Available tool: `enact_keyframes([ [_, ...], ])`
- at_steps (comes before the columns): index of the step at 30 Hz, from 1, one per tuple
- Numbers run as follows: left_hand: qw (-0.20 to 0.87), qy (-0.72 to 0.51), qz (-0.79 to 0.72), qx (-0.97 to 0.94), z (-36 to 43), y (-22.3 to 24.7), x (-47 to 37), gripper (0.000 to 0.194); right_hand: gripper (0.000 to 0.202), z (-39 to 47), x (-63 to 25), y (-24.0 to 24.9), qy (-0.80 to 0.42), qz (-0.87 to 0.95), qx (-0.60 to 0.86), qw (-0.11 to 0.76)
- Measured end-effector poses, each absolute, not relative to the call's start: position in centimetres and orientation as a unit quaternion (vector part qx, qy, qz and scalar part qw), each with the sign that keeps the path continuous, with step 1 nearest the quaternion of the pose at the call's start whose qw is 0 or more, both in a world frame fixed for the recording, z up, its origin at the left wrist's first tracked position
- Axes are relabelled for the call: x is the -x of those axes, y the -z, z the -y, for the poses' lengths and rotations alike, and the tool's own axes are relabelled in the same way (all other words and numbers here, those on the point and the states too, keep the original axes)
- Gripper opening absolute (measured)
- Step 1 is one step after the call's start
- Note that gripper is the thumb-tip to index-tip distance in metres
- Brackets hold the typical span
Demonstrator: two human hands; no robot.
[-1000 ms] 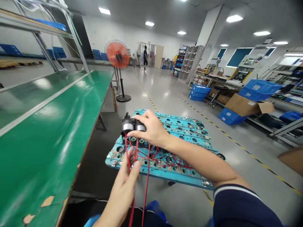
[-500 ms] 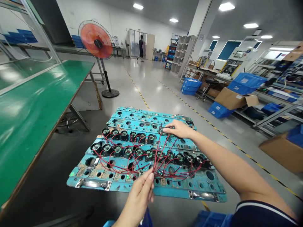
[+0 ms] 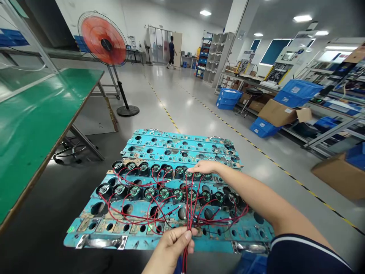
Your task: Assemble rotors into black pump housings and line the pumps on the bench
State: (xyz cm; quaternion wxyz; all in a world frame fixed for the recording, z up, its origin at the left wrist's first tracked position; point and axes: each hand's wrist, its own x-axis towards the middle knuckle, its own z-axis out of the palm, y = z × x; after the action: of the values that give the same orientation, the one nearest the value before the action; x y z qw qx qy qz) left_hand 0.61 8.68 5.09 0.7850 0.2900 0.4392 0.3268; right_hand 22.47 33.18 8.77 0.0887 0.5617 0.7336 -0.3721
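Sitting at the right end of the rear row, the black round parts [image 3: 197, 176] lie directly under the fingertips of the right hand [image 3: 204, 167]; its fingers touch their tops, but whether they grip cannot be told. Red wires [image 3: 190, 213] run from these parts toward the near edge of the blue board [image 3: 148, 241], where the left hand [image 3: 176, 242] has them pinched in a bundle between thumb and fingers. The clamped spot is well apart from the parts, and loose wire ends hang below it. A front row of round parts [image 3: 164, 194] crosses the board, more red wires looped around it. Metal handles [image 3: 101, 242] sit at the board's near corners. Beyond are a green table [image 3: 42, 110] and an orange fan [image 3: 104, 42] on the left, blue bins [image 3: 228, 99] on the right, and a person [image 3: 172, 51] near the far doors.
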Motion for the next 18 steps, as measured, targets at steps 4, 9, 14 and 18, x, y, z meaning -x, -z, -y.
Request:
enact_keyframes([
  [4,0.771,-0.331,-0.444,-0.314,-9.4,-4.9,-1.2,0.058,0.08,-34.4,-23.2,-8.8,0.398,-0.732,-0.538,0.126],
  [9,0.775,-0.328,-0.441,-0.312,-9.8,-4.4,-2.7,0.063,0.069,-33.6,-25.0,-7.6,0.41,-0.743,-0.522,0.083],
  [14,0.824,-0.336,-0.411,-0.197,-9.6,-4.7,-4.8,0.056,0.061,-31.6,-26.0,-7.3,0.349,-0.743,-0.569,-0.054],
  [18,0.832,-0.36,-0.411,-0.1,-9.7,-5.1,-6.5,0.059,0.063,-27.4,-26.9,-10.0,0.286,-0.703,-0.633,-0.152],
])
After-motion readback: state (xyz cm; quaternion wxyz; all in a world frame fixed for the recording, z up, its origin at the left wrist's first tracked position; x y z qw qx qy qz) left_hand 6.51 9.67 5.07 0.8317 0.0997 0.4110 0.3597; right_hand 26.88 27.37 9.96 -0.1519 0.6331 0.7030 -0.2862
